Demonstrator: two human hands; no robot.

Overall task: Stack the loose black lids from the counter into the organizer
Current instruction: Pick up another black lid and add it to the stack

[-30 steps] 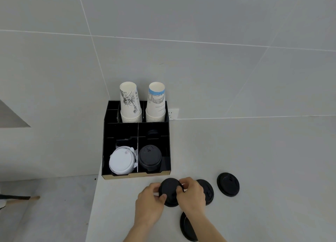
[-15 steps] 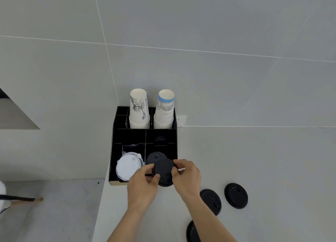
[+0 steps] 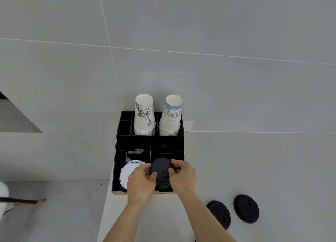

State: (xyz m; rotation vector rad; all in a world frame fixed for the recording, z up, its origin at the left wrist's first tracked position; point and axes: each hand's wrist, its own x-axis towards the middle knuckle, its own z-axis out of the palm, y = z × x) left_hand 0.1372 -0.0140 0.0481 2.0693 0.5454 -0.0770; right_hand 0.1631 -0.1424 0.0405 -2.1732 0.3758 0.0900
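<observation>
While one second ago the black lid (image 3: 161,170) was only being lifted from the counter (image 3: 254,169), it is now over the near right compartment of the organizer (image 3: 116,150), on top of the pile of black lids (image 3: 162,184) that already stands there. Both hands hold it by the rim: the left hand (image 3: 141,181) pinches its left edge with thumb and fingers, and the right hand (image 3: 182,176) pinches the right edge. I cannot tell if the lid already sits fully on the pile or is a little above it.

To my judgement, this lid is almost placed; it only needs to be pressed level and released. Two loose black lids (image 3: 246,209) lie on the counter near the right, close beside each other, so the task is not finished. White lids (image 3: 129,172) fill the near left compartment, and two piles of paper cups (image 3: 144,114) stand in the far row.
</observation>
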